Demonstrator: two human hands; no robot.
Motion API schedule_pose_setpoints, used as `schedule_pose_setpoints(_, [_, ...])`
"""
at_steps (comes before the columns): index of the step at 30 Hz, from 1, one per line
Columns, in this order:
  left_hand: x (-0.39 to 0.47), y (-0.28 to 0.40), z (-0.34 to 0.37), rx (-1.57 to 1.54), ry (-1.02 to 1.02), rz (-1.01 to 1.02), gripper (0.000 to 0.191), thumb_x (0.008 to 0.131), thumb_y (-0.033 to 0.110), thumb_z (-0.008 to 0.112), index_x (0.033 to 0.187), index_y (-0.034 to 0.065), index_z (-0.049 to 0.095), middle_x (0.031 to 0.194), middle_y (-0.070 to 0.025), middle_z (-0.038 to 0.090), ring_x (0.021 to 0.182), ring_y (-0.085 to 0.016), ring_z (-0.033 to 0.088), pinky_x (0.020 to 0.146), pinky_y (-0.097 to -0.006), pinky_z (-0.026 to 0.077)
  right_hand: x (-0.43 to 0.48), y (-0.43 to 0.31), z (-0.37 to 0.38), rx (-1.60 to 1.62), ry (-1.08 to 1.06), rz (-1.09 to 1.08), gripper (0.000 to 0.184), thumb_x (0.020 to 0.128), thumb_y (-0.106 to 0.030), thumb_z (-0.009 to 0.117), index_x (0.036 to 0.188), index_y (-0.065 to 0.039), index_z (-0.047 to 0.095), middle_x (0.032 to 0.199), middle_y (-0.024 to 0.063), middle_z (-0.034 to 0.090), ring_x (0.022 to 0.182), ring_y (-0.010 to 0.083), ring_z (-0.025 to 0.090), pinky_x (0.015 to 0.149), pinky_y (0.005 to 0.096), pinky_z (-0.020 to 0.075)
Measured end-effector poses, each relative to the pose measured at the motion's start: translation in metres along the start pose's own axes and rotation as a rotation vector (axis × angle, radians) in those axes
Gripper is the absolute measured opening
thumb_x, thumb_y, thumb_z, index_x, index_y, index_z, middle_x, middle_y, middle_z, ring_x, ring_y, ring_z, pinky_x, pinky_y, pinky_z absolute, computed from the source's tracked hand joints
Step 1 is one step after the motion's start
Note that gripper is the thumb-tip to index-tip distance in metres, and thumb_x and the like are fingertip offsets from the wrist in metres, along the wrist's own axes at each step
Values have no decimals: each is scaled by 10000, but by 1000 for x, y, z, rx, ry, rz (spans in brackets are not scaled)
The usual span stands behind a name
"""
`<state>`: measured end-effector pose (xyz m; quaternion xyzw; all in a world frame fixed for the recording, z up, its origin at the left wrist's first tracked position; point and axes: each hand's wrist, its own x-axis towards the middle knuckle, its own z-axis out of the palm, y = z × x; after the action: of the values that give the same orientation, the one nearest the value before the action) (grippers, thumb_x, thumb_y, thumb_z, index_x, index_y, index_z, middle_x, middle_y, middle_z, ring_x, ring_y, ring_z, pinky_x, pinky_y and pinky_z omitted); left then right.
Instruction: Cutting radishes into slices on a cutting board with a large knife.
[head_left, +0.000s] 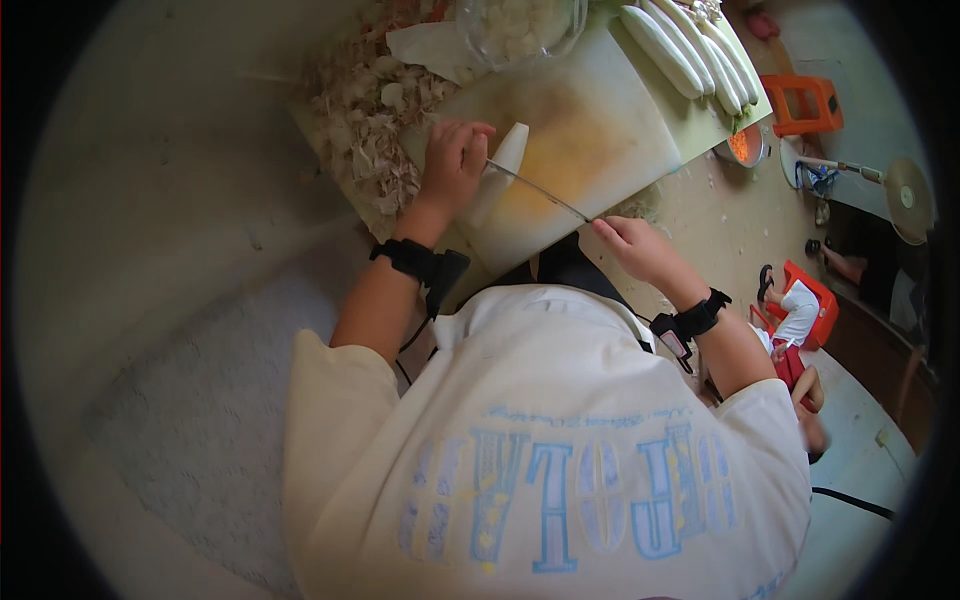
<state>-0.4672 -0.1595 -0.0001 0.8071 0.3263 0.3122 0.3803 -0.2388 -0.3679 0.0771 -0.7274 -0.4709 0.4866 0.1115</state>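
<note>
My right hand (628, 244) is closed on the handle of a knife (544, 193), whose blade slants up and left across a long white peeled vegetable (511, 150). At the blade's far end is my left hand (454, 161), fingers bent and close to the blade; whether they press on it or on the vegetable cannot be told. The vegetable lies on a stained white cutting board (592, 127), partly hidden by the blade and my left hand. Several long white peeled vegetables (667, 49) lie side by side past the board's upper right edge.
Peelings (375, 127) are heaped left of the board. A clear plastic bag (521, 30) of pale pieces stands at its far edge. A metal bowl (742, 146) of orange shreds, an orange stool (806, 105) and a fan (907, 196) are on the right. Another person (799, 322) sits lower right.
</note>
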Motion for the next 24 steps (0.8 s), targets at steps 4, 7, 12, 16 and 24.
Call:
schedule_pose_setpoints(4, [2, -4, 7, -46, 39, 31, 256, 984, 193, 483, 1026, 51, 691, 1028, -130, 678, 1032, -347, 572, 939, -435, 442, 7, 6, 0, 6, -15, 9, 515, 1044, -428, 458, 1008, 56, 632, 808, 250, 640, 742, 358, 604, 719, 433, 484])
schedule_pose_setpoints(7, [-2, -4, 13, -99, 61, 4, 272, 990, 191, 466, 1039, 54, 695, 1034, -125, 680, 1034, -347, 572, 951, -436, 438, 4, 5, 0, -41, -5, 22, 525, 1033, -438, 474, 969, 56, 638, 799, 258, 642, 749, 398, 611, 708, 449, 482])
schedule_pose_setpoints(12, [-3, -7, 16, -137, 75, -15, 280, 986, 186, 455, 1073, 61, 690, 1062, -126, 676, 1049, -346, 569, 972, -430, 430, 6, 8, 4, -87, 35, 11, 560, 1016, -473, 494, 888, 52, 643, 759, 262, 635, 735, 433, 608, 684, 473, 475])
schedule_pose_setpoints(16, [-8, -9, 18, -163, 81, -64, 295, 987, 194, 447, 1109, 69, 685, 1084, -122, 672, 1072, -341, 559, 981, -428, 423, 9, 10, 8, -97, 16, 42, 563, 1017, -476, 489, 902, 51, 651, 759, 263, 635, 741, 440, 611, 691, 477, 477])
schedule_pose_setpoints(24, [-2, -26, 24, -88, 62, -15, 335, 994, 227, 442, 1188, 120, 693, 1131, -140, 647, 1095, -354, 539, 1001, -455, 403, 23, 15, 6, -76, -27, 39, 491, 1040, -392, 459, 942, 61, 621, 752, 245, 612, 691, 370, 580, 688, 444, 473])
